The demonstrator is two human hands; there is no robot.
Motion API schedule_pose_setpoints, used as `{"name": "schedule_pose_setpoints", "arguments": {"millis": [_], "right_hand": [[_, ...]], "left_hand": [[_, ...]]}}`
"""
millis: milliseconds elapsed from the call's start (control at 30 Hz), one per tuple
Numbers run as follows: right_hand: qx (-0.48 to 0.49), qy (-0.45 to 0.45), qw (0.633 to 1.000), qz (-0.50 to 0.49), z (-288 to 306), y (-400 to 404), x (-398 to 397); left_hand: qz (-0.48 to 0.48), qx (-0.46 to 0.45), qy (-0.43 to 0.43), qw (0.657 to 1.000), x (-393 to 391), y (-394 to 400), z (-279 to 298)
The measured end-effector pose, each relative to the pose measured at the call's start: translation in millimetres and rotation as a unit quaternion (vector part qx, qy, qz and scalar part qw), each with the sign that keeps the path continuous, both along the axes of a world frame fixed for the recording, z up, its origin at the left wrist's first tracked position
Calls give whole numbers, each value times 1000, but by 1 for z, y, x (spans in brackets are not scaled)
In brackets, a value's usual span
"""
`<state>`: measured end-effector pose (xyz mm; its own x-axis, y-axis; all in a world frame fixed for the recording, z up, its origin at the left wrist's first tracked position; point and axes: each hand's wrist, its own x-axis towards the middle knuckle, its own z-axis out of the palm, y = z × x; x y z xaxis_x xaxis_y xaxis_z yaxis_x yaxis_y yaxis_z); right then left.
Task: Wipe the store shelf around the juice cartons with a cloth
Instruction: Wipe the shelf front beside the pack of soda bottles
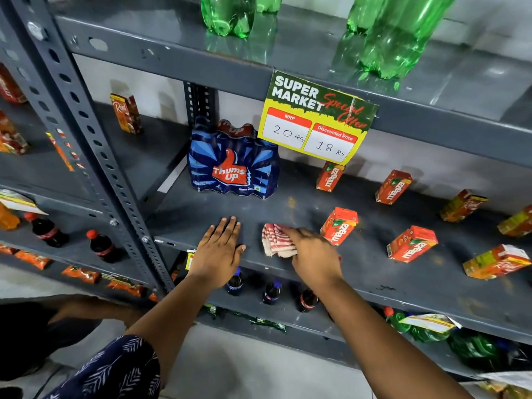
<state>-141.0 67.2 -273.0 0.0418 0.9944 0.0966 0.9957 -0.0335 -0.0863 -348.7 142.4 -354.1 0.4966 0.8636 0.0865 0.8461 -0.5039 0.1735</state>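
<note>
A grey metal shelf [288, 205] carries several small orange juice cartons. My right hand [313, 254] presses a red-and-white checked cloth [276, 240] flat on the shelf near its front edge. The nearest carton [339, 226] stands just right of that hand, almost touching it. Another front carton [411, 244] lies further right, and two more [329, 177] [393, 187] stand at the back. My left hand [221, 249] rests flat on the shelf left of the cloth, fingers spread, holding nothing.
A blue shrink-wrapped cola pack [233, 165] stands at the back left of the shelf. A price sign [316, 116] hangs from the shelf above, which holds green bottles [400, 36]. A slotted upright post [95, 145] borders the left. Small cola bottles [272, 292] stand below.
</note>
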Motion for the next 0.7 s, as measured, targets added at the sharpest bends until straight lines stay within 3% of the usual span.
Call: {"name": "schedule_pose_setpoints", "arguments": {"millis": [100,300,433,567,700], "right_hand": [[-42,9,999,15,-17,-5,2],[5,12,1000,-9,-6,-38,2],[78,57,995,12,20,-1,-9],[-7,62,995,80,18,53,-31],[-77,60,988,118,-6,63,-50]], "left_hand": [[0,-6,-1,1000,0,-1,2],[-8,-36,-19,999,0,-4,5],[-58,-50,-63,995,11,-33,10],[-113,-24,-102,988,18,-62,21],[-47,80,-199,976,0,-52,34]]}}
